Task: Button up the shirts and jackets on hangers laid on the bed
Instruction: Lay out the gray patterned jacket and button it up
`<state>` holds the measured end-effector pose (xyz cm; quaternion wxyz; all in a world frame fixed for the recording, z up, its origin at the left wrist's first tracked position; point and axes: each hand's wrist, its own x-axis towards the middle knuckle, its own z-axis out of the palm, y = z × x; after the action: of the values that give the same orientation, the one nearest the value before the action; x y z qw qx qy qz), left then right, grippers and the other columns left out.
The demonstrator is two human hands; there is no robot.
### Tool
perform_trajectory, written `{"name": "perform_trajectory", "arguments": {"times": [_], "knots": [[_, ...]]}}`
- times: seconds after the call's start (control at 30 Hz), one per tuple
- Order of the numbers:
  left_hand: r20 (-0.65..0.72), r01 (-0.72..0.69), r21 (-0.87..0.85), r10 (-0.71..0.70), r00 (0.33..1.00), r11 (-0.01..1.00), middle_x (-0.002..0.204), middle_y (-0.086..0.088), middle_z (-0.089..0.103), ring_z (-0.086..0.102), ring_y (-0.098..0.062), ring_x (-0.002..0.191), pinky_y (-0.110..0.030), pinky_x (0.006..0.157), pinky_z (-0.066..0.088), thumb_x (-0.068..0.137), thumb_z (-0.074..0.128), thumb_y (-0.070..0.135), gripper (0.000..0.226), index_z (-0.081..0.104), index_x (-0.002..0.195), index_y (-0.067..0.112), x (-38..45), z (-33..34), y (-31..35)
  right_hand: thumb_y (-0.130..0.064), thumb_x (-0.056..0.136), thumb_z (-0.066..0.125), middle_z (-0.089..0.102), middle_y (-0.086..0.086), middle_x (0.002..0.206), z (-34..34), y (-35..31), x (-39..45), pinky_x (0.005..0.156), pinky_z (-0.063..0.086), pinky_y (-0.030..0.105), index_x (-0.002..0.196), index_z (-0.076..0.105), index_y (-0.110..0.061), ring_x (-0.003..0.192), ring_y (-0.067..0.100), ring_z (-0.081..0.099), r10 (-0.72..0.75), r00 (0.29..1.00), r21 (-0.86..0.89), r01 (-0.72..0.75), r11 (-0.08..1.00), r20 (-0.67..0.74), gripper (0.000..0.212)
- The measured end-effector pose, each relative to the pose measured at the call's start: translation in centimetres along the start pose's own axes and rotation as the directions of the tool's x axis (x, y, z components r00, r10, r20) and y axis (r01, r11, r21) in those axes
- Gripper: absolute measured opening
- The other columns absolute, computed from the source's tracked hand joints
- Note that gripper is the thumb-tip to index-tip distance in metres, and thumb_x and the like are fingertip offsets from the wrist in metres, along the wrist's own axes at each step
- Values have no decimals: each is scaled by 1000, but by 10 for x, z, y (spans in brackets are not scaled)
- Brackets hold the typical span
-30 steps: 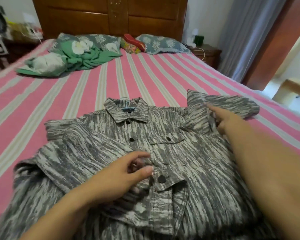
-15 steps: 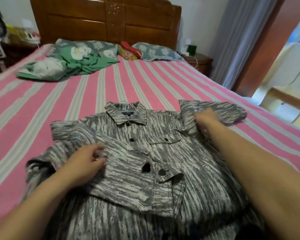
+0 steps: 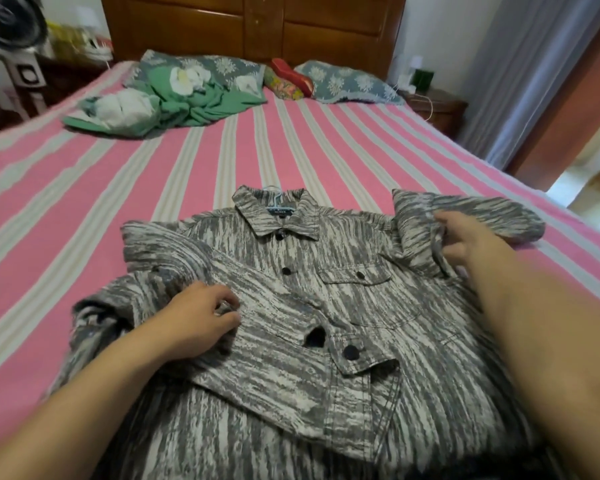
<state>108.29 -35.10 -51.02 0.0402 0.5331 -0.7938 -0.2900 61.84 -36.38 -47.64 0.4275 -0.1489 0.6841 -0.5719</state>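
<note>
— Both hands were on the jacket (image 3: 326,306), well apart. What did each grip?
— The left hand (image 3: 201,320) pinched a fold of the sleeve laid across the front; the right hand (image 3: 465,237) curled round the other sleeve near the shoulder.
— And the jacket?
— It lay flat, front up, on the striped bed (image 3: 222,150), collar toward the headboard (image 3: 257,26), buttons fastened down the visible front. Bare sheet ran beyond the collar up to the green cloth (image 3: 194,105) and the pillows (image 3: 347,81).

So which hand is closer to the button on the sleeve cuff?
Left. The left hand grips the sleeve just beside the cuff button; the right hand holds the other sleeve, farther up the jacket.
</note>
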Motion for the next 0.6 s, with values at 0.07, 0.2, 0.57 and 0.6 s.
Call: {"name": "perform_trajectory", "arguments": {"times": [0.07,0.2,0.57,0.6], "knots": [[-1,14,-197,-15,1000,980,114,6,63,65,-14,101,-38,96,52,98,61,44,23,61,120,35,-10,-9,10,-21,102,45,69,17,121,5,-11,-6,76,60,38,119,62,-9,91,27,72,-187,976,-168,167,972,-113,27],[-127,40,-691,-176,976,722,119,0,65,63,-19,104,-44,95,54,100,62,29,21,64,121,27,-29,-43,11,-13,95,41,66,15,121,42,-22,-74,101,46,39,114,67,-1,112,26,59,-776,612,-592,685,425,151,34],[19,131,-933,-319,948,334,128,-17,64,64,-27,110,-38,74,43,101,49,55,41,63,122,23,-97,-79,-31,3,94,52,63,-23,128,57,104,-179,108,41,18,115,77,-22,119,-3,57,-29,683,-671,723,162,729,41],[-9,151,-861,-313,950,485,126,-12,68,64,-23,105,-37,76,42,99,55,52,37,66,120,24,-101,-77,-34,6,91,50,64,-22,126,61,102,-183,99,44,12,111,78,-22,113,-3,60,-2,699,-690,707,155,715,45]]}}
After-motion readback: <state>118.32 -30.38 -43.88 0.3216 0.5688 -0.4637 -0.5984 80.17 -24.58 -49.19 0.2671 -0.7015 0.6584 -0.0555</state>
